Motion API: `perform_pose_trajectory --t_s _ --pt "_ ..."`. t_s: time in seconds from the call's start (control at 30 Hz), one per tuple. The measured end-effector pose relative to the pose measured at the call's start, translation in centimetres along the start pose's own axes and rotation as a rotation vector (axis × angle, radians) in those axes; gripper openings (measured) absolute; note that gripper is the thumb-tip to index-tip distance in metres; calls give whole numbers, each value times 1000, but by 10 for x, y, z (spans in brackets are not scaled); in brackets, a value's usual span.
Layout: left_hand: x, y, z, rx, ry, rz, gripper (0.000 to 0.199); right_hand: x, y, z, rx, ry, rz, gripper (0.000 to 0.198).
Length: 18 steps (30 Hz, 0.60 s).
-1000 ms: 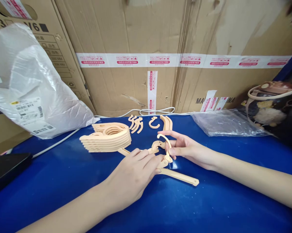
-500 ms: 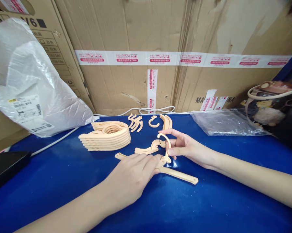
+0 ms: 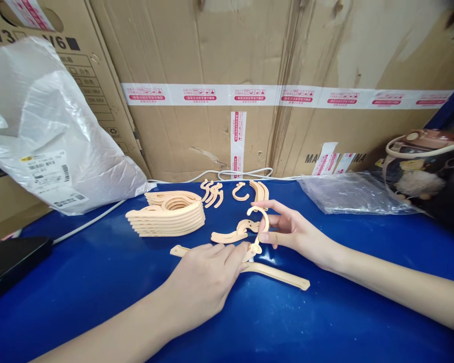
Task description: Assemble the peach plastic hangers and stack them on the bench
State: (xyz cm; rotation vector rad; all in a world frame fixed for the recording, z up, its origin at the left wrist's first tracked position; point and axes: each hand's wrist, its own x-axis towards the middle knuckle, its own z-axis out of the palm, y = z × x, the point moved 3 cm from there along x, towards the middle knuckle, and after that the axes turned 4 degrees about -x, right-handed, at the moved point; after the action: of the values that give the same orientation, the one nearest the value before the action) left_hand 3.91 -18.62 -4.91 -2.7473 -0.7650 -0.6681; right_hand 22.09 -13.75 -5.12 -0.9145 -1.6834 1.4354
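Observation:
My left hand [image 3: 207, 275] is closed over the middle of a cream plastic hanger arm piece [image 3: 279, 276], whose ends stick out on both sides of it. Between the thumb and fingers of my right hand [image 3: 287, 226] is a cream hanger hook [image 3: 265, 222], curved end up. The hook's flat base meets the hanger piece beside my left fingertips; whether it is seated there I cannot tell. Just behind lies another pair of curved hanger parts [image 3: 230, 235]. To the left stands a stack of folded hangers [image 3: 170, 222].
Loose hooks [image 3: 212, 194], a single hook [image 3: 241, 191] and curved arm pieces [image 3: 260, 192] lie at the back of the blue table [image 3: 287, 327]. A white plastic parcel [image 3: 56, 136], a black object [image 3: 15, 267], a clear bag [image 3: 347, 194] and a bottle [image 3: 419, 161] stand around. Cartons [image 3: 196, 50] rise behind.
The hook in my right hand has tilted slightly, its base now closer to my left fingertips. The hanger piece under my left hand has shifted a little. The camera view has moved slightly.

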Motion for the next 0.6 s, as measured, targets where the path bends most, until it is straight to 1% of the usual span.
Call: perform_pose_trajectory --t_s 0.17,0.33,0.47,0.53,0.6 --pt "-2 1 1 -11 -81 -42 30 -3 -3 2 -76 -6 -58 52" --pt "-4 0 3 -71 -142 -81 30 -6 -6 6 -165 41 -118 42" --pt "-3 1 3 -105 -122 -109 31 -7 -5 7 -202 66 -108 42" --pt "-3 0 2 -112 -86 -149 33 -7 -5 7 -200 67 -101 44" --pt "-3 -1 2 -128 -77 -196 34 -7 -5 7 -178 57 -93 45"
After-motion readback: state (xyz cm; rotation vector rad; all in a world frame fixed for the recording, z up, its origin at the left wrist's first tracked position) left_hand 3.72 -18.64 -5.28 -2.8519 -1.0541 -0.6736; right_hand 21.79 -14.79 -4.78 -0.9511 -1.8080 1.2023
